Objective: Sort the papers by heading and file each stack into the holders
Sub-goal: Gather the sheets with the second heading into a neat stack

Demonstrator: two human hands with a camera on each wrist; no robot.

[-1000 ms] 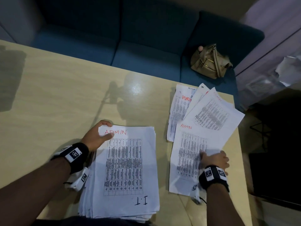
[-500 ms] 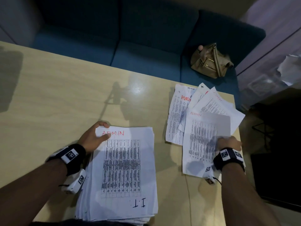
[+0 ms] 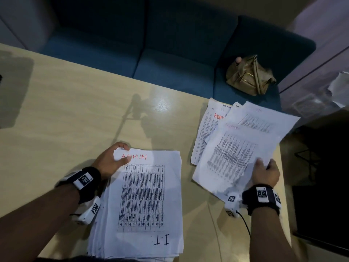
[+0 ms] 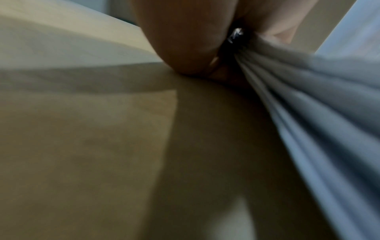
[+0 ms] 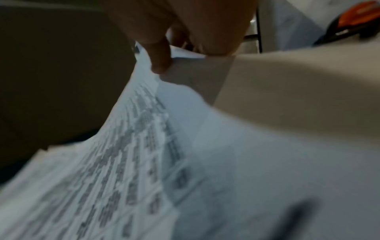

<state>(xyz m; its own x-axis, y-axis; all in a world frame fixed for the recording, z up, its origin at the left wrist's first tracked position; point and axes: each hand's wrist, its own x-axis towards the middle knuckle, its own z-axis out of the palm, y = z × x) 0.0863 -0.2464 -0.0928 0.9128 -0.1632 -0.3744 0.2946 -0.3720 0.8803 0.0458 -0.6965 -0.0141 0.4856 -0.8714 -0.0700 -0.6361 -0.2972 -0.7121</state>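
Since a second ago the right hand (image 3: 265,173) has been sliding its sheet (image 3: 231,157) up and to the right across the table (image 3: 66,120), from the lower right of the head view onto the loose pile, and the sheet is now sitting tilted there instead of lying square below it.

Going from the biggest thing down: the table is filling the left and centre of the frame, with a blue sofa (image 3: 151,53) running along the top and a tan handbag (image 3: 249,76) resting on its seat at upper right. No holders are showing in any view, so the filing step is looking untouched.

At lower centre the unsorted stack (image 3: 143,205) is lying thick, its top page headed ADMIN in red with I.T. written upside down at the near end. By its thickness, most of the sorting is still waiting to be done.

At centre right the ADMIN pile (image 3: 211,129) is fanning out untidily, only a few sheets deep, and will probably want squaring before it goes anywhere. No second heading's pile is showing yet.

Smallest, the hands. The right hand is pinching the sheet's near right corner between thumb and fingers (image 5: 160,53), as the right wrist view is showing. The left hand (image 3: 111,159) is gripping the stack's upper left corner, thumb lying on the top page and fingers curling round the edge (image 4: 185,48).
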